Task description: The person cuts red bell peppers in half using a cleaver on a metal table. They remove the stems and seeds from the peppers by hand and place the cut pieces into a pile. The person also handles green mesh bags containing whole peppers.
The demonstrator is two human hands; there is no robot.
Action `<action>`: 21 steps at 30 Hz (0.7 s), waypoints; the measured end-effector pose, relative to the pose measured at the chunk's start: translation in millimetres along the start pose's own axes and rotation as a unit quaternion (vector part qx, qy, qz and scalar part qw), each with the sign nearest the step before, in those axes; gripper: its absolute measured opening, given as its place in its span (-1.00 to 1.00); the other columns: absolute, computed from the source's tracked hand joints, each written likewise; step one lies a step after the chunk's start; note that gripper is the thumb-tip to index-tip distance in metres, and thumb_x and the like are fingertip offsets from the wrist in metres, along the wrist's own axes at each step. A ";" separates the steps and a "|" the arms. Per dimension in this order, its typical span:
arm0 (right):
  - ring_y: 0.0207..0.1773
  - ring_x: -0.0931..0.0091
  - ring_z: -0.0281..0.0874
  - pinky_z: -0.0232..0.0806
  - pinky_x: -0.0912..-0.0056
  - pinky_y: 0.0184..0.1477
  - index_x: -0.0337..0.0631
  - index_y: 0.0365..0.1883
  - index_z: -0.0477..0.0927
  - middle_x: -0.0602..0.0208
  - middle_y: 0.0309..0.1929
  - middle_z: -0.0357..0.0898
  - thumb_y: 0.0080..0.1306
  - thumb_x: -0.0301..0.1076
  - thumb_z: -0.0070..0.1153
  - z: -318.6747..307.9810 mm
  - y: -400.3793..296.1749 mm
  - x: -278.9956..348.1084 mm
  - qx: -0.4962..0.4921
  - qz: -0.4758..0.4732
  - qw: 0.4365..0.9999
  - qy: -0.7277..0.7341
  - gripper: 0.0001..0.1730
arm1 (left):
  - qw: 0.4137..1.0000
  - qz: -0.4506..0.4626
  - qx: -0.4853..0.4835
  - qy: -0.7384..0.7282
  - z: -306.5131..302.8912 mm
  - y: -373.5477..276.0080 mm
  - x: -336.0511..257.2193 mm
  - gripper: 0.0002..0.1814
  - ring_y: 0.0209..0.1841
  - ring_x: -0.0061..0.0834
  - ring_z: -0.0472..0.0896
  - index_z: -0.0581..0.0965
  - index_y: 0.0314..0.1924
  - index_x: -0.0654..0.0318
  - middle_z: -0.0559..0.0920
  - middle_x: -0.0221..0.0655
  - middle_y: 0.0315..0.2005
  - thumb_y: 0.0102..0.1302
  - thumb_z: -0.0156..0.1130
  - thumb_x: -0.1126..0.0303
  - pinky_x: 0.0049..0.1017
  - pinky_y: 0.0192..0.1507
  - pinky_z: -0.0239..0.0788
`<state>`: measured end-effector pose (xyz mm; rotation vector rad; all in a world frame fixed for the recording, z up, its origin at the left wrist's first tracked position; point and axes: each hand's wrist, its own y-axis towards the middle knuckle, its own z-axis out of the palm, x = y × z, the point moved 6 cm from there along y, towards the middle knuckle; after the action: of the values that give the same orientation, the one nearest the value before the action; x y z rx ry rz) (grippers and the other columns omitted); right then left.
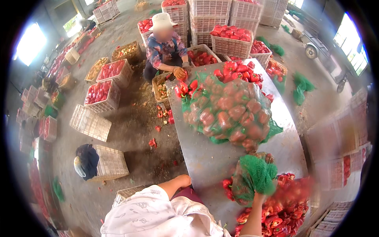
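Observation:
My right hand (261,196) grips the bunched green mesh (257,170) of a small net bag. Dark red peppers (268,158) show through its far side. The bag rests on a metal-topped table (207,174), against a heap of cut red bell peppers (274,217). My bare left arm (175,184) bends beside the table's left edge; the left hand is hidden. Farther up the table lies a large, full green net bag of red peppers (228,109). More loose red peppers (238,71) lie beyond it.
Across the table's far left corner, a person (165,50) in a white hat and gloves handles a pepper. Plastic crates of red peppers (108,71) stand on the left. Stacked crates (210,20) rise behind. An upturned crate (111,161) carries dark cloth. Green netting (302,87) lies right.

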<state>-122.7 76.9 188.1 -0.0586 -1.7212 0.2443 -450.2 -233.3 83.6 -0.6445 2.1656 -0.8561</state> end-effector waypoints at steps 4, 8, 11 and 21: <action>-0.04 0.37 0.37 0.25 0.28 -0.11 -0.08 0.09 0.32 0.34 0.05 0.40 0.15 -0.29 0.04 -15.0 22.4 -21.1 0.022 0.021 0.985 0.171 -0.50 | 0.999 0.039 -0.013 0.016 -12.4 -4.8 -22.7 -0.58 -0.28 -0.05 0.55 0.57 -0.38 0.37 0.58 -0.02 -0.37 0.22 -0.09 0.15 -0.18 -0.18 0.36; 0.00 0.38 0.36 0.22 0.20 -0.03 -0.05 0.09 0.34 0.36 0.02 0.43 0.06 -0.28 0.15 -5.5 -2.3 3.8 0.003 0.007 0.984 -0.179 -0.42 | 0.997 0.065 -0.034 0.013 -23.1 -19.2 -18.9 -0.53 -0.30 -0.08 0.57 0.56 -0.37 0.40 0.59 -0.03 -0.38 0.25 -0.09 0.08 -0.22 -0.18 0.39; 0.01 0.40 0.38 0.17 0.14 0.03 -0.03 0.09 0.36 0.37 -0.02 0.46 0.01 -0.26 0.19 -12.0 -6.1 15.2 -0.019 0.029 0.919 -0.392 -0.39 | 0.996 0.070 -0.055 0.016 -27.3 -21.4 -20.5 -0.53 -0.26 -0.08 0.56 0.57 -0.37 0.38 0.59 -0.03 -0.38 0.26 -0.10 0.07 -0.22 -0.14 0.37; -0.29 0.44 0.45 0.24 0.26 -0.16 -0.09 -0.02 0.45 0.35 -0.29 0.55 0.00 -0.33 0.21 -33.6 20.6 -48.3 -0.036 0.013 0.992 -0.120 -0.49 | 0.997 0.067 -0.031 0.009 -26.8 -13.2 -30.1 -0.52 -0.20 -0.06 0.54 0.58 -0.36 0.35 0.58 -0.03 -0.32 0.27 -0.12 0.06 -0.23 -0.11 0.34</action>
<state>-83.7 92.8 142.1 -0.1083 -1.9693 0.2160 -449.4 -212.1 120.4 -0.5178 2.2316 -0.7286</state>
